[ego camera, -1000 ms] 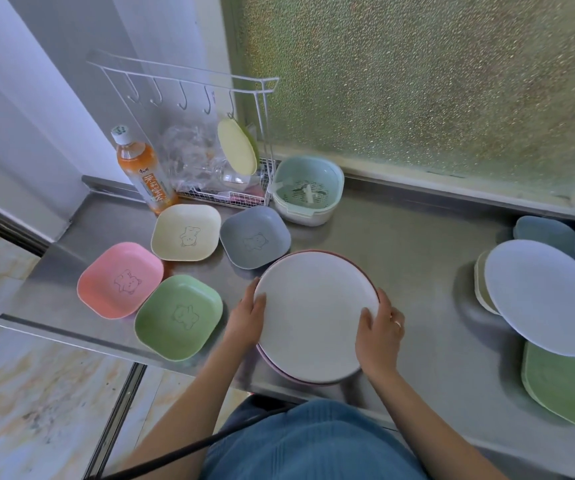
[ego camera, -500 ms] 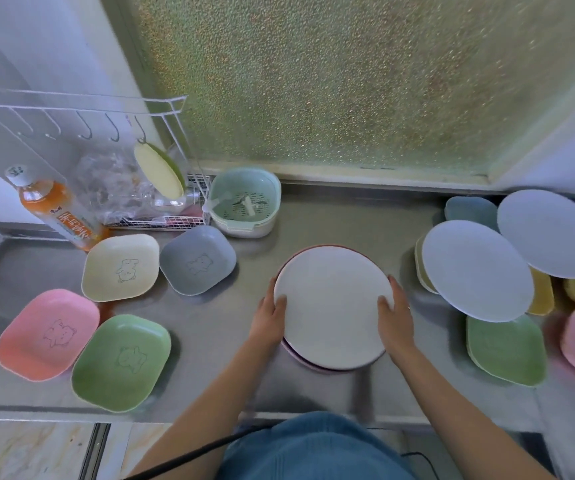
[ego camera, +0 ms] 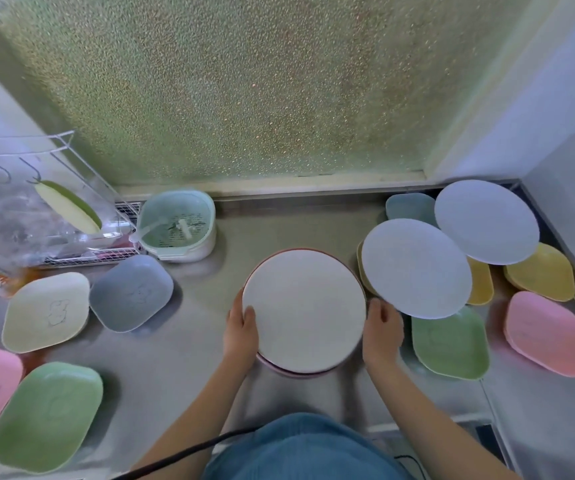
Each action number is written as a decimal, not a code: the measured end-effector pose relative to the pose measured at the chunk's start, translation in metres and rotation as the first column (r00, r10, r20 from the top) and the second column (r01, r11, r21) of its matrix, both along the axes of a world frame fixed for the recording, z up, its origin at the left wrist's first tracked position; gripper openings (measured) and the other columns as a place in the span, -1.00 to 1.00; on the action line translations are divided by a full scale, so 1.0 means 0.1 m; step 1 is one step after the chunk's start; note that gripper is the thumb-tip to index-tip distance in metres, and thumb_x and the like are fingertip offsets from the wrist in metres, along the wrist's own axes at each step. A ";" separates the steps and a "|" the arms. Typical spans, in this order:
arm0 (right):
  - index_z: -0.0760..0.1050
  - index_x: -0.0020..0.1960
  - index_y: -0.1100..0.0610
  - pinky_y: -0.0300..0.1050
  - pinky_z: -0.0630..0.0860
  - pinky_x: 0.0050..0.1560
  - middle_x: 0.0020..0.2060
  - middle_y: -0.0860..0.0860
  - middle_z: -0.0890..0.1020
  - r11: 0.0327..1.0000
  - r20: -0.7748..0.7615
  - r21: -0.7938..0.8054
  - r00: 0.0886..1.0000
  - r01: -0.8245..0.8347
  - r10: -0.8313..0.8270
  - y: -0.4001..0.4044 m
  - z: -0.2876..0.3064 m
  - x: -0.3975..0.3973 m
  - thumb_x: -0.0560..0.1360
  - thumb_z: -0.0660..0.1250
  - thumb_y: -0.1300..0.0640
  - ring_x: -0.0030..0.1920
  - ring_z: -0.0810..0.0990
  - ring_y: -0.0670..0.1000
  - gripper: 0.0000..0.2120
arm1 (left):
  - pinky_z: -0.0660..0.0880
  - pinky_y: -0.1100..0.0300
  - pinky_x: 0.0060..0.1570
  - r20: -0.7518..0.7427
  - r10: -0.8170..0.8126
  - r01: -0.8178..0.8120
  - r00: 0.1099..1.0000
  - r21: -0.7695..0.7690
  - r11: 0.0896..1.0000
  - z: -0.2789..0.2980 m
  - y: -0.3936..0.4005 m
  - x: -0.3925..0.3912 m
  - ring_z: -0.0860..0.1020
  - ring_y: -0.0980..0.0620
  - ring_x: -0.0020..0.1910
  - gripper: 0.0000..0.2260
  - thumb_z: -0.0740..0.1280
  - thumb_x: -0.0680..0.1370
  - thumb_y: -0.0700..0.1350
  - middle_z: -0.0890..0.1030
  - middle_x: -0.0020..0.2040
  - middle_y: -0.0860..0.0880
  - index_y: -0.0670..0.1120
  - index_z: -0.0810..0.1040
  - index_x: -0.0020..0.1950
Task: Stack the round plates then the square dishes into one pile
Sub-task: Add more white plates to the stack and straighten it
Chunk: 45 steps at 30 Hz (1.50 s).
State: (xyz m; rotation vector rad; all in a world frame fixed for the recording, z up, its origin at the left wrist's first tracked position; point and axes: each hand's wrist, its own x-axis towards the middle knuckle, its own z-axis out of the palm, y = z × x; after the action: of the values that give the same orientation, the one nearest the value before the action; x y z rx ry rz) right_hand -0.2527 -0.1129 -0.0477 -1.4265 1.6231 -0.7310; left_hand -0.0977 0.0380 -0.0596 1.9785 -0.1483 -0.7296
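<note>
Both hands grip the cream round plate [ego camera: 305, 310] stacked on a pink-rimmed plate [ego camera: 293, 373] mid-counter [ego camera: 189, 358], left hand [ego camera: 240, 332] with thumb curled over its left rim, right hand [ego camera: 381, 332] clasping the right

matt round plate [ego camera: 305, 310], brushed-metal counter [ego camera: 189, 355] — pebbled glass [ego camera: 244, 91]
</note>
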 end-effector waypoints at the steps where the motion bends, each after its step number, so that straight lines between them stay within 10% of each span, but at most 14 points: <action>1: 0.52 -0.19 0.18 -0.09 0.32 -0.14 -0.14 0.13 0.63 0.993 0.010 0.052 0.994 0.109 -0.110 -0.03 0.00 -0.04 0.55 0.16 0.08 -0.10 0.52 0.15 -0.74 | 0.34 -0.08 0.34 0.009 0.011 -0.011 1.000 0.002 1.000 0.00 -0.02 -0.01 0.41 -0.17 0.31 -0.58 0.09 0.61 -0.20 0.40 0.39 -0.16 -0.01 0.23 0.49; 4: 0.52 0.12 0.29 0.05 0.44 0.08 0.06 0.19 0.60 0.886 0.094 0.346 0.929 0.307 -0.359 -0.22 0.04 -0.09 0.57 0.13 -0.01 0.03 0.55 0.18 -0.61 | 0.34 -0.06 0.34 0.035 0.034 -0.034 0.999 0.009 0.999 0.01 -0.04 -0.04 0.41 -0.17 0.31 -0.58 0.08 0.61 -0.21 0.41 0.38 -0.16 -0.03 0.24 0.48; 7: 0.43 0.20 0.23 -0.09 0.54 -0.19 -0.08 0.12 0.61 0.778 0.338 0.563 0.781 0.279 -0.525 -0.39 0.12 -0.10 0.57 0.13 -0.01 -0.14 0.59 0.08 -0.64 | 0.36 -0.01 0.30 0.052 0.038 -0.039 0.998 0.030 0.999 0.01 -0.03 -0.05 0.43 -0.17 0.29 -0.58 0.09 0.61 -0.20 0.43 0.36 -0.16 -0.03 0.25 0.48; 14: 0.40 -0.03 0.15 -0.40 0.34 -0.61 -0.28 0.00 0.51 0.769 0.377 0.560 0.731 0.309 -0.569 -0.46 0.25 -0.19 0.51 0.11 0.29 -0.40 0.50 -0.09 -0.87 | 0.33 0.06 0.27 0.096 -0.012 0.007 0.995 0.049 0.999 -0.01 0.04 -0.06 0.42 -0.15 0.30 -0.60 0.10 0.62 -0.15 0.44 0.37 -0.15 -0.02 0.26 0.47; 27: 0.43 -0.30 0.13 -0.21 0.27 -0.51 -0.51 0.04 0.45 0.933 0.233 0.306 0.965 -0.187 0.116 0.12 0.31 -0.28 0.53 0.20 0.20 -0.53 0.37 -0.03 -0.77 | 0.30 -0.01 0.36 0.039 -0.065 0.067 0.997 -0.046 0.997 0.13 0.13 0.05 0.39 -0.05 0.33 -0.64 -0.03 0.63 0.01 0.51 0.26 -0.01 0.05 0.47 0.28; 32: 0.40 -0.29 0.19 -0.22 0.29 -0.51 -0.46 0.09 0.41 0.898 0.134 0.320 0.952 -0.303 0.274 0.27 0.26 -0.19 0.54 0.19 0.17 -0.52 0.37 0.01 -0.76 | 0.29 -0.06 0.39 -0.001 -0.093 0.093 0.996 -0.070 0.993 0.16 0.17 0.09 0.40 -0.05 0.34 -0.67 0.03 0.63 0.05 0.47 0.34 -0.05 0.03 0.49 0.26; 40: 0.39 -0.35 0.09 -0.14 0.32 -0.34 -0.41 0.00 0.49 0.872 -0.494 0.109 0.735 -0.478 0.464 0.26 0.20 -0.27 0.56 0.05 -0.10 -0.33 0.49 0.03 -0.59 | 0.36 0.05 0.29 0.131 -0.269 0.250 0.954 0.147 0.957 0.12 0.18 0.13 0.42 -0.13 0.31 -0.58 0.11 0.59 -0.13 0.40 0.40 -0.10 0.00 0.26 0.46; 45: 0.36 -0.40 0.09 -0.16 0.28 -0.38 -0.44 -0.03 0.47 0.872 -0.533 0.115 0.711 -0.476 0.459 0.14 0.16 -0.30 0.54 0.05 -0.18 -0.38 0.45 -0.02 -0.53 | 0.34 0.08 0.15 0.147 -0.297 0.260 0.944 0.230 0.938 0.14 0.05 0.11 0.40 -0.20 0.26 -0.56 0.13 0.55 -0.20 0.35 0.38 -0.19 -0.12 0.20 0.44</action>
State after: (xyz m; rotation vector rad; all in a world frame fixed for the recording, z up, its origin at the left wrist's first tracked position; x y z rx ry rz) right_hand -0.2829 -0.0993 -0.0314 -2.1002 1.5339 -0.0342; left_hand -0.0863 0.0432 -0.0454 2.2511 -0.4885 -0.7712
